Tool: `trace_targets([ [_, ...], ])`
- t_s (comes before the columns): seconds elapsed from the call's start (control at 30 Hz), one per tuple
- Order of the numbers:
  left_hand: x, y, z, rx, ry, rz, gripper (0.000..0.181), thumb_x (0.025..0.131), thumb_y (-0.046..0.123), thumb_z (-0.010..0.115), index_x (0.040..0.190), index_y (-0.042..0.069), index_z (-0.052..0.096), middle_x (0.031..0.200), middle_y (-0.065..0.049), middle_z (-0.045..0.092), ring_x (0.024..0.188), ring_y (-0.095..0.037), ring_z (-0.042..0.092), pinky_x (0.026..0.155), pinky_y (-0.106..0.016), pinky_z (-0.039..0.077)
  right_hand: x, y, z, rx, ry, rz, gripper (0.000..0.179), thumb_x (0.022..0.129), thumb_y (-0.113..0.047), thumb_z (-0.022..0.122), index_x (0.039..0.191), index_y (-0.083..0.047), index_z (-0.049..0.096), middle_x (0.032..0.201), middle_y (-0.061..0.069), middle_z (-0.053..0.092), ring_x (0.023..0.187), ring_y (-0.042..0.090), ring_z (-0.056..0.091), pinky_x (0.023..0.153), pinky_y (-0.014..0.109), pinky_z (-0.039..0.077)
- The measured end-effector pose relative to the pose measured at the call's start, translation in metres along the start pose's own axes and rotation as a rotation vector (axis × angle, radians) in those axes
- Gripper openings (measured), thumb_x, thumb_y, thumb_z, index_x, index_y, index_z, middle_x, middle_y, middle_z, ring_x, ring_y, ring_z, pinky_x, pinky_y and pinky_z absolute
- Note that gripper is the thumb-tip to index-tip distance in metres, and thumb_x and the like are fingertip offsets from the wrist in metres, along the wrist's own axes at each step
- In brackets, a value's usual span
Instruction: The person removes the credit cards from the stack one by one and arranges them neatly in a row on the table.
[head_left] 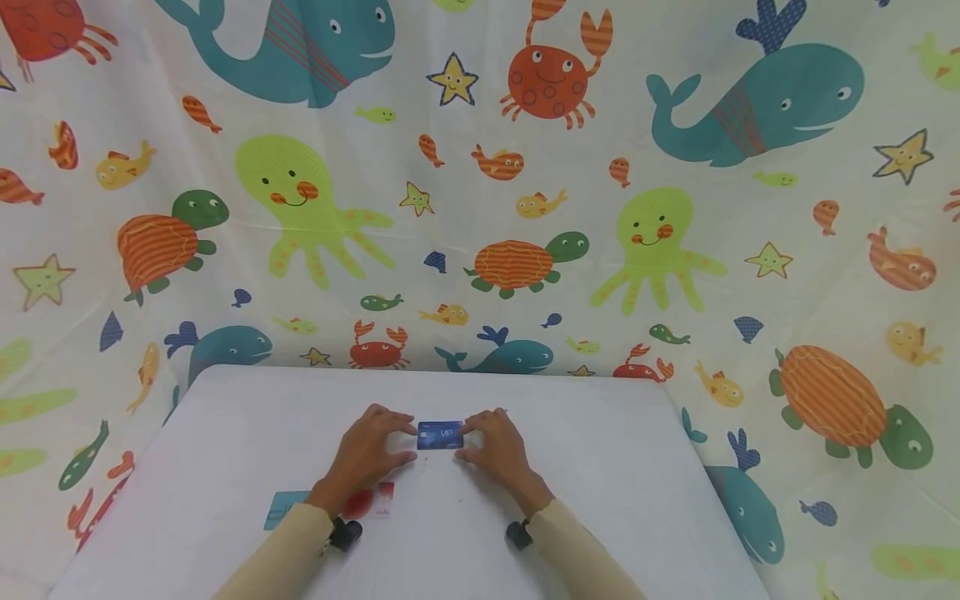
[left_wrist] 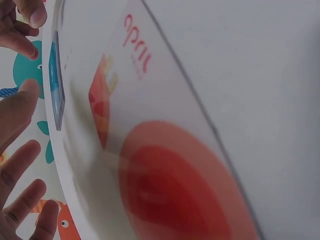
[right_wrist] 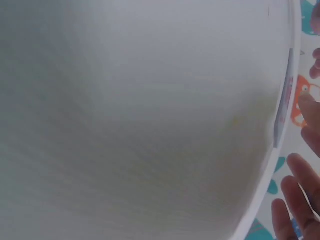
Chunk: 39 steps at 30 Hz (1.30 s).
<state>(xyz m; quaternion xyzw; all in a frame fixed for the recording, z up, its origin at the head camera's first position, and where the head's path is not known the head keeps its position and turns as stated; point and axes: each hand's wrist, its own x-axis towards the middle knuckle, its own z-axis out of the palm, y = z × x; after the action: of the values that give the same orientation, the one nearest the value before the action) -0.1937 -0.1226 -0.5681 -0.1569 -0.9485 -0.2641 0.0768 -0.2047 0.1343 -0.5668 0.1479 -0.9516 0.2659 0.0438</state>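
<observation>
A blue bank-style card (head_left: pixel 440 436) marked VIP lies flat on the white table between the two hands. My left hand (head_left: pixel 367 446) is at its left end, with the index fingertip at the edge and the thumb just below the near corner. On the opposite side, my right hand (head_left: pixel 495 450) has its index fingertip overlapping the card's right end in the head view. Both wrist views show spread fingers above the tabletop, with space between them and the blue card (left_wrist: pixel 57 82). Under the left wrist lies a white card with red circles (head_left: pixel 385 497), partly covered.
A teal card (head_left: pixel 283 508) lies left of the left forearm, partly covered by it. The white table (head_left: pixel 600 467) ends at a far edge before a curtain (head_left: pixel 450 242) printed with sea animals. Small dark wrist cameras (head_left: pixel 346 534) sit under both wrists.
</observation>
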Motion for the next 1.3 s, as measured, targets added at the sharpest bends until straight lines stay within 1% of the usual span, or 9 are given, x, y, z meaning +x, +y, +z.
trace_targets([
  [0.1, 0.004, 0.001, 0.002, -0.006, -0.016, -0.01, 0.041, 0.081, 0.033, 0.094, 0.119, 0.025, 0.082, 0.13, 0.002, 0.076, 0.122, -0.021, 0.061, 0.1, -0.045, 0.06, 0.003, 0.0, 0.0, 0.001, -0.005, -0.017, 0.029, 0.085, -0.027, 0.092, 0.112, -0.019, 0.082, 0.124, 0.003, 0.077, 0.113, 0.022, 0.062, 0.106, 0.045, 0.056],
  [0.27, 0.01, 0.004, 0.005, -0.019, -0.024, -0.027, 0.039, 0.081, 0.029, 0.095, 0.117, 0.024, 0.082, 0.128, 0.002, 0.076, 0.12, -0.02, 0.06, 0.098, -0.045, 0.061, 0.01, 0.004, 0.003, -0.005, -0.011, -0.04, 0.027, 0.085, -0.025, 0.092, 0.109, -0.019, 0.082, 0.122, 0.003, 0.078, 0.11, 0.021, 0.062, 0.1, 0.043, 0.057],
  [0.5, 0.014, 0.006, 0.009, -0.018, -0.025, -0.021, 0.037, 0.079, 0.026, 0.096, 0.114, 0.023, 0.083, 0.124, 0.001, 0.076, 0.115, -0.02, 0.06, 0.095, -0.044, 0.061, 0.017, 0.008, 0.004, -0.013, -0.047, -0.024, 0.027, 0.085, -0.026, 0.092, 0.11, -0.021, 0.082, 0.124, 0.002, 0.079, 0.111, 0.02, 0.061, 0.102, 0.043, 0.056],
  [0.67, 0.018, 0.006, 0.014, -0.022, -0.061, -0.04, 0.035, 0.08, 0.026, 0.095, 0.113, 0.024, 0.083, 0.124, 0.002, 0.076, 0.115, -0.019, 0.059, 0.097, -0.043, 0.06, 0.019, 0.009, 0.006, -0.026, -0.07, -0.025, 0.028, 0.084, -0.027, 0.093, 0.11, -0.02, 0.082, 0.123, 0.001, 0.079, 0.108, 0.019, 0.06, 0.1, 0.042, 0.056],
  [0.73, 0.019, 0.006, 0.015, -0.029, -0.077, -0.057, 0.034, 0.081, 0.027, 0.095, 0.113, 0.025, 0.083, 0.124, 0.003, 0.076, 0.115, -0.018, 0.059, 0.098, -0.043, 0.059, 0.019, 0.009, 0.006, -0.024, -0.076, -0.028, 0.029, 0.084, -0.026, 0.092, 0.11, -0.02, 0.082, 0.122, 0.002, 0.079, 0.108, 0.019, 0.06, 0.1, 0.042, 0.056],
  [0.8, 0.02, 0.007, 0.016, -0.038, -0.082, -0.064, 0.034, 0.081, 0.026, 0.095, 0.113, 0.024, 0.083, 0.124, 0.002, 0.076, 0.115, -0.018, 0.059, 0.098, -0.043, 0.059, 0.019, 0.009, 0.006, -0.026, -0.078, -0.03, 0.028, 0.085, -0.026, 0.092, 0.111, -0.019, 0.082, 0.123, 0.002, 0.079, 0.108, 0.019, 0.06, 0.101, 0.042, 0.056],
  [1.1, 0.019, 0.009, 0.017, -0.034, -0.072, -0.071, 0.033, 0.081, 0.026, 0.095, 0.112, 0.025, 0.083, 0.118, 0.003, 0.076, 0.112, -0.018, 0.059, 0.097, -0.043, 0.058, 0.018, 0.004, 0.003, -0.012, -0.09, -0.046, 0.028, 0.087, -0.023, 0.09, 0.113, -0.019, 0.082, 0.123, 0.003, 0.078, 0.109, 0.02, 0.06, 0.101, 0.042, 0.056],
  [1.3, 0.018, 0.009, 0.017, -0.022, -0.054, -0.062, 0.032, 0.08, 0.026, 0.095, 0.11, 0.025, 0.083, 0.114, 0.003, 0.076, 0.11, -0.018, 0.059, 0.094, -0.043, 0.059, 0.017, 0.004, 0.003, -0.014, -0.079, -0.067, 0.027, 0.087, -0.022, 0.09, 0.112, -0.018, 0.082, 0.12, 0.004, 0.078, 0.108, 0.02, 0.059, 0.1, 0.04, 0.057],
])
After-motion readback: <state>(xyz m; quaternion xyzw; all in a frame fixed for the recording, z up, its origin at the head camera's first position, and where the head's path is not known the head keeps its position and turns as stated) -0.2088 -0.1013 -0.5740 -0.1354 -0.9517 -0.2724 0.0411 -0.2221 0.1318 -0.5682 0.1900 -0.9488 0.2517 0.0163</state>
